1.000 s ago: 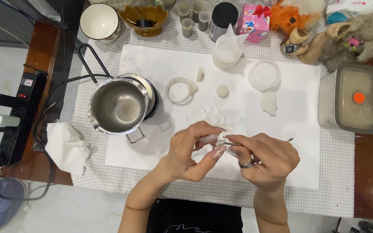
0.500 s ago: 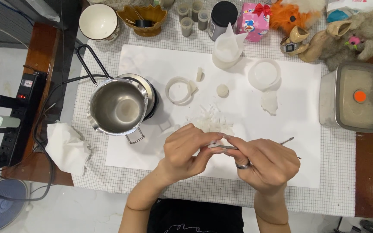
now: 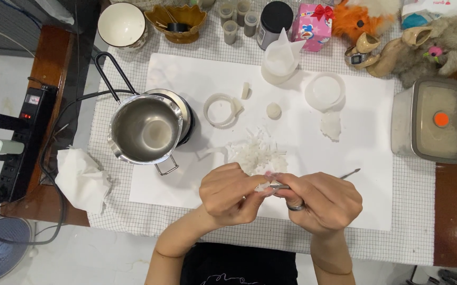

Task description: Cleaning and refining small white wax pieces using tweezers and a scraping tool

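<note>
I kept both hands together near the desk's front edge: my left hand (image 3: 228, 192) pinched a small white wax piece (image 3: 262, 186) so my right hand (image 3: 321, 203), gripping a thin metal tool (image 3: 344, 173), could scrape it above the white shavings (image 3: 257, 153).

Brown wooden desk (image 3: 450, 211) under white checked cloth (image 3: 397, 243); pale tiled floor (image 3: 80, 258) beyond left edge, evenly lit.

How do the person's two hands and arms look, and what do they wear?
Both forearms are bare, with no sleeves in view. The right hand wears a dark metallic ring on one finger. The left hand has no ring in view. The nails on both hands are long and pale. A black garment covers the body below.
</note>
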